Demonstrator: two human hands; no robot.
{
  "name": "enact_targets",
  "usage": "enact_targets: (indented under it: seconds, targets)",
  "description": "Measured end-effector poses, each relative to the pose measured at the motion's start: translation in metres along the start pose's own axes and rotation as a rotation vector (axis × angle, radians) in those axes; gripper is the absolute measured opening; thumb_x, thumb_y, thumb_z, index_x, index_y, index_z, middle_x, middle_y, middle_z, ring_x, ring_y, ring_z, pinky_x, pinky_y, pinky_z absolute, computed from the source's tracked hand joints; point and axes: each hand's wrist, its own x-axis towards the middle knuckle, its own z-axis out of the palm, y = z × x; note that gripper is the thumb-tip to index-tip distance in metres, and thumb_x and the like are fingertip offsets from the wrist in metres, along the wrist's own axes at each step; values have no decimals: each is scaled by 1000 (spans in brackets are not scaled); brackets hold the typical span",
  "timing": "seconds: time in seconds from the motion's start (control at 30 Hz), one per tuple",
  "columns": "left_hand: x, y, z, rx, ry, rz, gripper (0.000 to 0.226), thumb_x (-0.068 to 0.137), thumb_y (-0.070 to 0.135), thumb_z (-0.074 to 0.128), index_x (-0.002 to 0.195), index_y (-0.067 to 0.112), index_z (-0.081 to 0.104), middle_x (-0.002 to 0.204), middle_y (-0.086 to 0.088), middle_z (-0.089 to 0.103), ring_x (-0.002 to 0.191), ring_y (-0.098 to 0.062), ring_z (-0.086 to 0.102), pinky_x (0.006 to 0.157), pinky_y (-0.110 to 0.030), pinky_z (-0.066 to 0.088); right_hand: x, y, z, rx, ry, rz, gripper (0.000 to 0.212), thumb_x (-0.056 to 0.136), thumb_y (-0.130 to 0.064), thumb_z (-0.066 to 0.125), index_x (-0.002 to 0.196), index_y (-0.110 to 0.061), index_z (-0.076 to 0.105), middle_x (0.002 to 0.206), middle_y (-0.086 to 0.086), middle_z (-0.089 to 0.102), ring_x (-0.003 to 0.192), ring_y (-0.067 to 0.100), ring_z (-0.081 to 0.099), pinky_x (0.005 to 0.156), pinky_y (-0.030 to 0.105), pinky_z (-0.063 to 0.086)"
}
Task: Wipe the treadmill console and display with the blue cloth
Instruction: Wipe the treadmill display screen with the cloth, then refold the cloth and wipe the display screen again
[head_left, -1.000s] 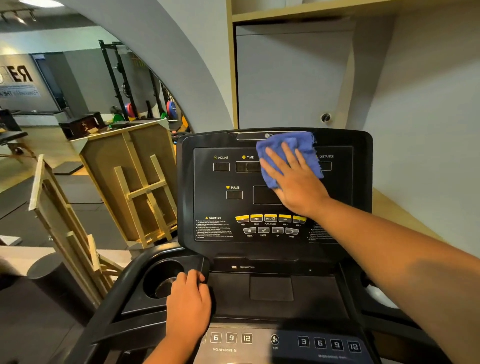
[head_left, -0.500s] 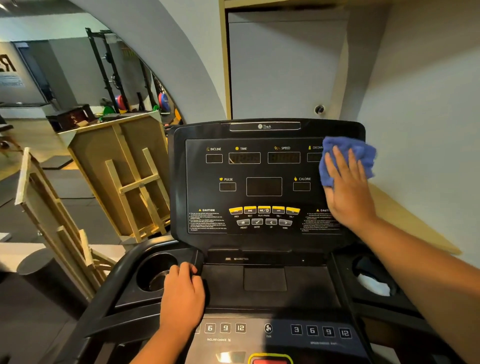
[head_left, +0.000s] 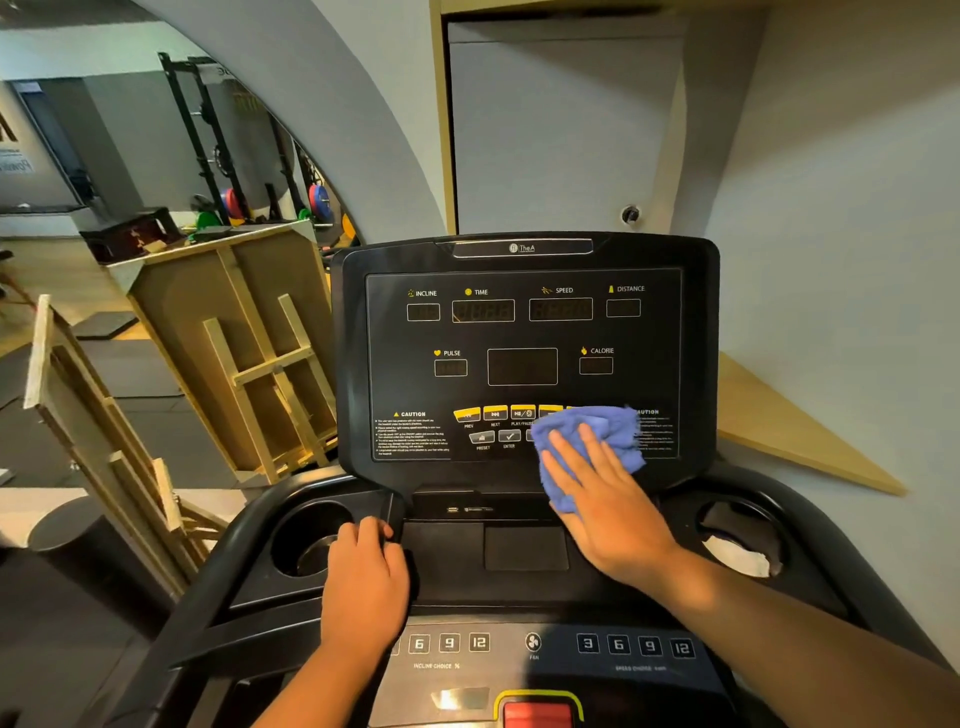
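The black treadmill console (head_left: 524, 587) fills the centre, with its upright display panel (head_left: 522, 332) showing dark readouts and yellow buttons. My right hand (head_left: 610, 499) lies flat on the blue cloth (head_left: 597, 436), pressing it against the lower right of the display, over the right-hand buttons and caution text. My left hand (head_left: 366, 582) rests with curled fingers on the console tray by the left cup holder (head_left: 306, 540), and I cannot see anything in it.
A right cup holder (head_left: 740, 535) holds something white. Speed and incline keys and a red stop button (head_left: 537, 714) sit along the near edge. Wooden frames (head_left: 234, 343) lean to the left of the treadmill. A pale wall stands close on the right.
My right hand has swept the blue cloth from the top middle of the display to its right edge, then down to the lower right. My left hand has stayed put.
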Motion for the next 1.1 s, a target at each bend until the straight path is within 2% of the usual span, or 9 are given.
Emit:
enact_targets:
  seconds: [0.17,0.3,0.57,0.63,0.8,0.87,0.93,1.0,1.1]
  targets:
    - [-1,0,-1,-8,-6,9,9,99,18,49,102,22,56,100,0,51,91,-17,50,79,-32,41,37,-41,-11,3,-27,-265,62,96,-42,40,153,-18,36,163,4,29,151,38,17,119,49,15]
    - [-1,0,-1,-4,-1,22,9,98,17,49,100,21,56,98,-2,51,89,-18,49,78,-33,40,67,-67,-17,55,-54,-377,60,97,-43,42,151,-17,39,161,2,34,152,34,17,124,49,17]
    - [-1,0,0,6,-9,12,11,100,18,49,106,21,58,102,0,52,93,-17,52,79,-31,42,16,11,-16,175,-136,-356,62,99,-37,38,157,-19,26,166,-2,17,154,16,4,125,32,-1]
    - [-1,-1,0,6,-6,17,11,100,18,49,106,21,58,102,0,52,93,-18,52,79,-32,42,-1,34,-16,201,-167,-295,62,99,-39,35,158,-22,22,166,-6,10,153,11,-2,123,27,-5]
    - [1,3,-5,48,-14,5,14,100,19,51,110,17,60,103,-1,54,93,-16,51,77,-30,40,-37,68,-29,386,-215,-56,58,100,-34,48,155,-28,29,164,-14,13,153,3,3,124,24,6]
    - [0,15,-11,90,9,63,15,98,21,54,111,19,62,106,0,56,94,-13,48,79,-32,41,-42,64,-48,503,-220,110,46,100,-34,50,146,-38,45,158,-13,37,146,5,31,120,26,27]
    - [-2,40,-21,36,16,162,13,95,22,60,108,23,63,108,4,56,98,-12,50,86,-33,45,-34,50,-78,719,-99,315,25,101,-30,48,113,-44,65,116,-16,71,110,5,65,95,20,48]
    - [-7,74,-29,-103,-76,273,9,92,23,65,99,29,65,103,11,58,99,-9,56,91,-33,47,-17,34,-108,990,49,564,24,101,-24,48,103,-33,70,93,-11,73,88,4,68,79,18,49]
    - [-24,136,-40,-388,-387,304,6,90,30,69,96,32,69,100,12,66,96,-4,63,91,-27,50,6,8,-139,1382,177,889,24,98,-24,55,97,-7,72,97,19,74,95,30,71,86,43,54]
